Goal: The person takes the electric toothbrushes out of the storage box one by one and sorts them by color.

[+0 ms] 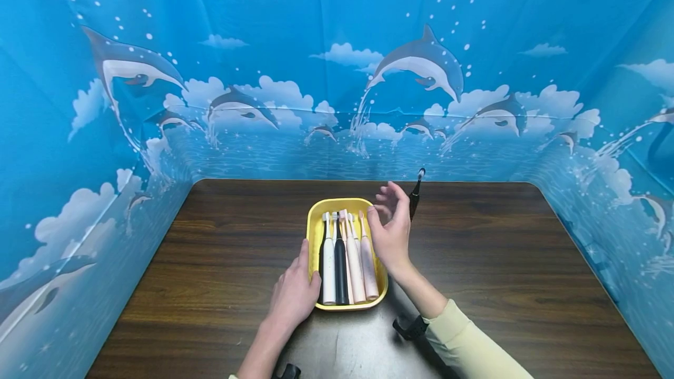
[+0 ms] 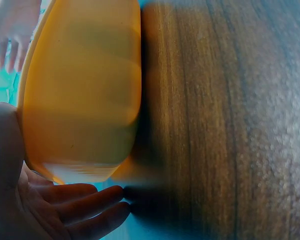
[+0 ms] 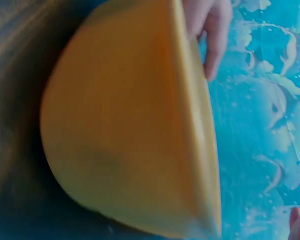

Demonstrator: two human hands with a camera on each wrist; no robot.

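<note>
A yellow tray (image 1: pixel 382 285) holds several electric toothbrushes lying side by side, among them a white one (image 1: pixel 329 271), a black one (image 1: pixel 340 268) and pale pink ones (image 1: pixel 356 274). My left hand (image 1: pixel 295 291) grips the tray's left side, thumb at the rim and fingers along the outer wall (image 2: pixel 80 100). By the upper right rim is my right hand (image 1: pixel 392 233), fingers loosely curved with nothing between them. Past the back of this hand, another black toothbrush (image 1: pixel 415 195) points upward, its lower part hidden by the hand.
The dark wood-grain table (image 1: pixel 500 262) extends to both sides of the tray. A blue dolphin-print sheet (image 1: pixel 326 75) hangs along the table's back and sides. Black wrist straps (image 1: pixel 411 327) show near the sleeves.
</note>
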